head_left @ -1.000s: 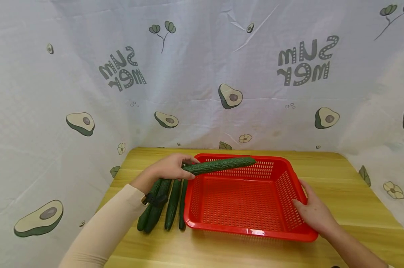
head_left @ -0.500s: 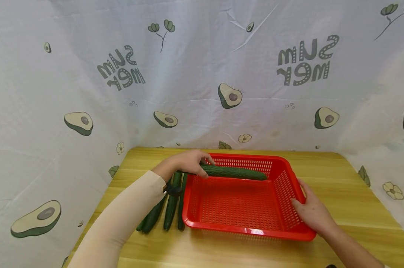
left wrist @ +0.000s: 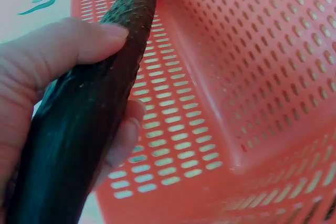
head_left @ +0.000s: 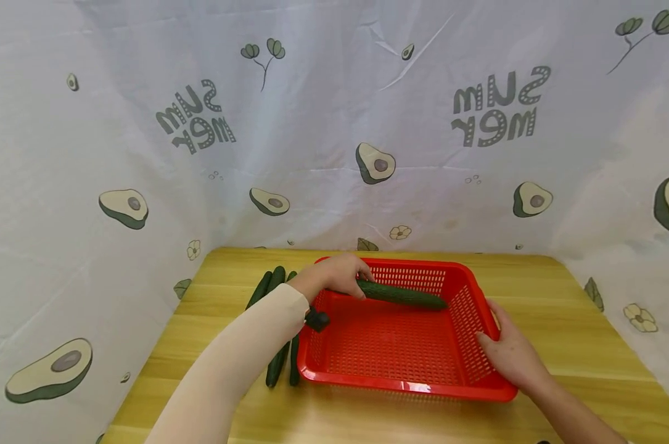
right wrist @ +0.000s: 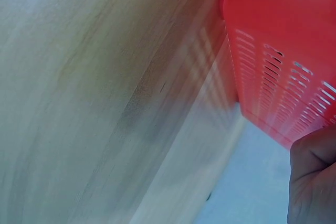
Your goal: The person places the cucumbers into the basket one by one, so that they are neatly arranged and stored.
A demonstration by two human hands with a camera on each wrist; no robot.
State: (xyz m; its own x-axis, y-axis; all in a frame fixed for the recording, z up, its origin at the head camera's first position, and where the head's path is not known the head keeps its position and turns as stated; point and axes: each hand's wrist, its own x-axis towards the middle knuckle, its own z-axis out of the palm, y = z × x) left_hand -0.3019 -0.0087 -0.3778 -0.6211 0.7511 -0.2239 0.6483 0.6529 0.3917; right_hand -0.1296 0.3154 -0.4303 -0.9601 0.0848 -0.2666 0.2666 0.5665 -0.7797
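My left hand (head_left: 343,275) grips a long dark green cucumber (head_left: 403,294) inside the back part of a red plastic basket (head_left: 406,388). In the left wrist view the thumb lies over the bumpy cucumber (left wrist: 79,114) and fingertips show beneath it, with the slotted basket wall (left wrist: 157,98) behind. On the right, my right hand (head_left: 513,349) holds the basket's side rim, thumb on the inner side. The right wrist view shows that hand (right wrist: 315,177) at the edge of the slotted red basket (right wrist: 283,77).
Several more cucumbers (head_left: 279,364) lie side by side left of the basket, partly hidden by the left sleeve (head_left: 240,357). The wooden table (head_left: 578,320) backs onto a white curtain (head_left: 312,123) printed with avocados. A dark band (head_left: 316,319) sits at the left wrist.
My left hand has moved right and carried the cucumber from over the basket's left rim down into it; the far tip has dropped. The right hand stays on the rim.
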